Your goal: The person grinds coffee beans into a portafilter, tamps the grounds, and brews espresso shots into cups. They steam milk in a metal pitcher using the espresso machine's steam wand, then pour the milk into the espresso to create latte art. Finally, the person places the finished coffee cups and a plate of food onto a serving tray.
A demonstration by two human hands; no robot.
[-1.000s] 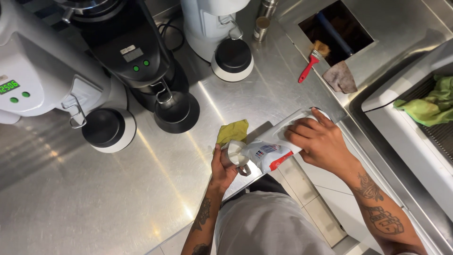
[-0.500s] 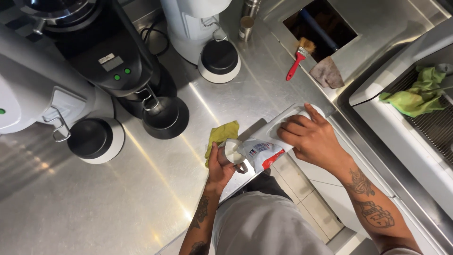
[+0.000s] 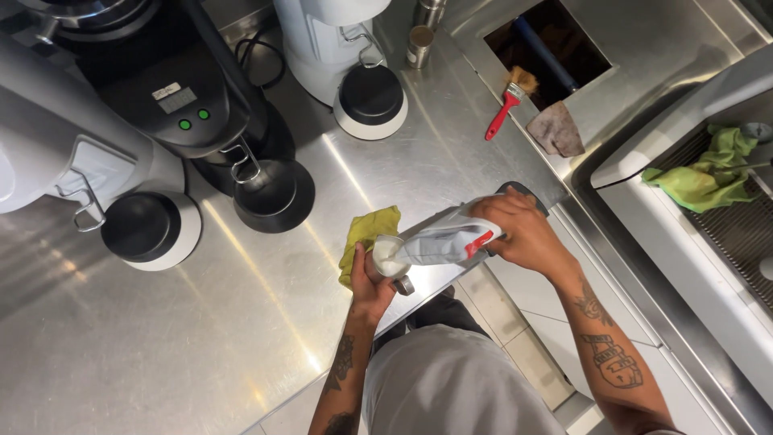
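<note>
Right hand (image 3: 523, 235) shifted up bottle (image 3: 439, 246); both hands closed on it, left hand (image 3: 372, 282) at base

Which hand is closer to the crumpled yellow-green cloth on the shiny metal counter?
Left. The left hand sits right beside the crumpled yellow-green cloth, gripping a white container. The right hand is farther off, across the silver pouch that it holds.

The hands (image 3: 451, 258) hide the small object under the pale bag (image 3: 447, 242).
</note>
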